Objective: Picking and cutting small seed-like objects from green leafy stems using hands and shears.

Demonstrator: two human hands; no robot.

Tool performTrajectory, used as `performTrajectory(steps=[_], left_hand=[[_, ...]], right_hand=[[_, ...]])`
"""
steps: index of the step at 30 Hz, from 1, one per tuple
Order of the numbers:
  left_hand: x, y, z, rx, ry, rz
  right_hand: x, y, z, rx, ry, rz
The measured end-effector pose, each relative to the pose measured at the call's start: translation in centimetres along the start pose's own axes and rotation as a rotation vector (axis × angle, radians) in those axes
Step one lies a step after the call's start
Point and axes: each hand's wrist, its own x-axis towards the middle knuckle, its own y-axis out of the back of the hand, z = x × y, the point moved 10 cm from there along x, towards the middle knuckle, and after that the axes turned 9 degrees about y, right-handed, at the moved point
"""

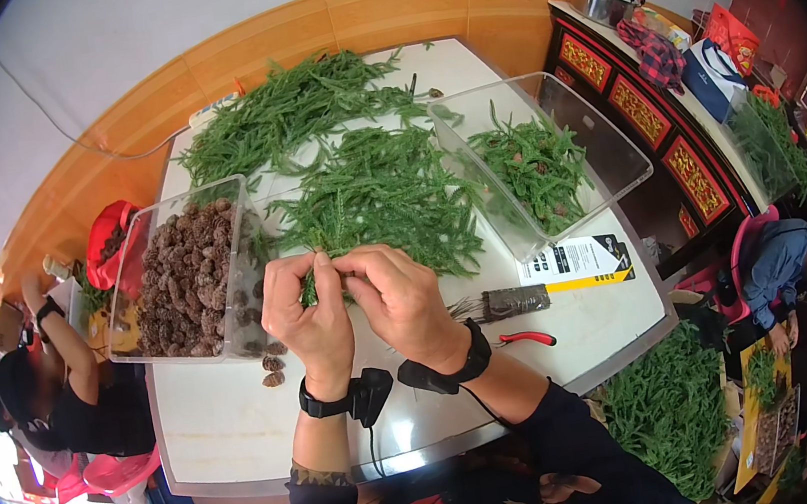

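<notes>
My left hand [305, 309] and my right hand [397, 298] meet over the table, thumbs and fingertips pinched close together. Needle-leaved green shows at the left fingers, apparently a green sprig [308, 289] held there. What the right fingertips pinch is too small to make out. Just beyond lies a spread pile of green sprigs [376, 195]. Left of my hands, a clear plastic bin [238, 197] holds many brown pine cones [187, 279], with a few loose cones [273, 371] beside it. To the right are a bundle of thin dark wires [515, 301] and red-handled pliers [527, 339].
Another clear bin [607, 182] with sprigs stands at the right, near a yellow-and-white card [586, 262]. More greenery [295, 109] covers the table's far side. A dark carved cabinet [643, 112] lies beyond. Other people sit at left [88, 391] and right [779, 271].
</notes>
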Motion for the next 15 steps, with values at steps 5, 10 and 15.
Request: performTrajectory(steps=[5,10,15], left_hand=[[-0.8,1.8,3.1,-0.032,-0.041,0.021],[-3.3,2.3,4.3,-0.078,0.063,-0.093],[-8.4,1.9,3.5,-0.169,0.161,-0.245]], right_hand=[[0.4,1.2,-3.4,0.01,0.012,0.004],[-0.9,4.2,-5.7,0.051,-0.112,-0.051],[-7.1,11.0,-3.3,-0.141,-0.233,-0.408]])
